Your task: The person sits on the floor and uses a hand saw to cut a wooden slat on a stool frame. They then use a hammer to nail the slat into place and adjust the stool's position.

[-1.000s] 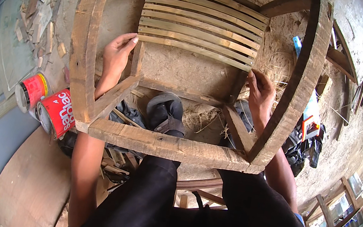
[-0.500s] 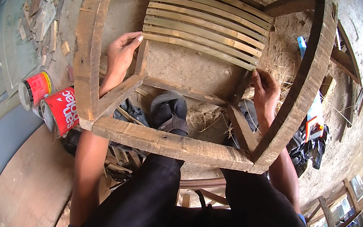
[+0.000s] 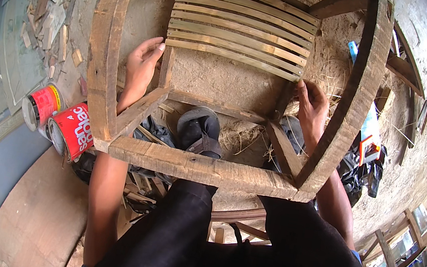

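Observation:
A rough wooden frame (image 3: 205, 167) with thick beams stands over my legs. Inside it, a row of thin, pale wooden slats (image 3: 240, 26) runs from side to side, with narrow gaps between them. At the left end of the nearest slat (image 3: 230, 57), my left hand (image 3: 142, 65) has thumb and fingertips closed against its tip. My right hand (image 3: 313, 105) pinches the same slat's right end, thumb on top and the other fingers curled. Both forearms pass beneath the frame's near beam. The undersides of the slat ends are hidden.
Two red cans, one larger (image 3: 73, 131) and one smaller (image 3: 43, 103), lie at the left. Wood offcuts (image 3: 47, 26) litter the ground beyond them. A black plastic bag (image 3: 365, 173) and dry straw (image 3: 337, 63) are at the right. My sandalled foot (image 3: 200, 131) rests inside the frame.
Hardly anything differs. The frame's right side and the slats have shifted very slightly left in the picture; both hands stay at the ends of the nearest slat.

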`<state>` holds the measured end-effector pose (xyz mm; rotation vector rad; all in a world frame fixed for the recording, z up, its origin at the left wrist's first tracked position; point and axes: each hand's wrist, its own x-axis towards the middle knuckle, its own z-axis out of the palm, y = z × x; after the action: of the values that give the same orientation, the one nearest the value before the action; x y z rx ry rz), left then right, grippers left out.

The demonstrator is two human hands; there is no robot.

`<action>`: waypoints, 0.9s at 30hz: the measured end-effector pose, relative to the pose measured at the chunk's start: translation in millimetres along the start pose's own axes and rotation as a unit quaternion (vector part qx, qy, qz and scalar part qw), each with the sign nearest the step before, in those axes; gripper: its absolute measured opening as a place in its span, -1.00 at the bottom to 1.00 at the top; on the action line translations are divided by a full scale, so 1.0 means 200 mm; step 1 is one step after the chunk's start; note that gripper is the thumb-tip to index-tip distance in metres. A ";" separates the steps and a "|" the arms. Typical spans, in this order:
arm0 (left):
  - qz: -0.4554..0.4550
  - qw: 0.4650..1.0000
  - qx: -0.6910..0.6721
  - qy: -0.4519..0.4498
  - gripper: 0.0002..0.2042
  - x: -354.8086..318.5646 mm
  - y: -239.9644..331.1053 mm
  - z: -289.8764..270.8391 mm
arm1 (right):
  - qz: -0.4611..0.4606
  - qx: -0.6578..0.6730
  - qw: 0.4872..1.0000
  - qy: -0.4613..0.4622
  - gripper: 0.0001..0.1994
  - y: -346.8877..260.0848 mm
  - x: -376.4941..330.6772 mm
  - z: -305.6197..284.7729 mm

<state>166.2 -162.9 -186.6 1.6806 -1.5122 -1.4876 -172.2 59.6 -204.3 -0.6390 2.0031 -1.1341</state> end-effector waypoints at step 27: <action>0.528 0.839 -0.019 0.129 -0.80 -1.11 0.64 0.16 | -0.092 0.046 0.937 0.333 -0.79 0.45 -0.78 -0.84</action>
<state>120.2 6.0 3.7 0.6770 -1.7532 -0.6359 -216.7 300.7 -169.9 -0.4274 2.4588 -1.7181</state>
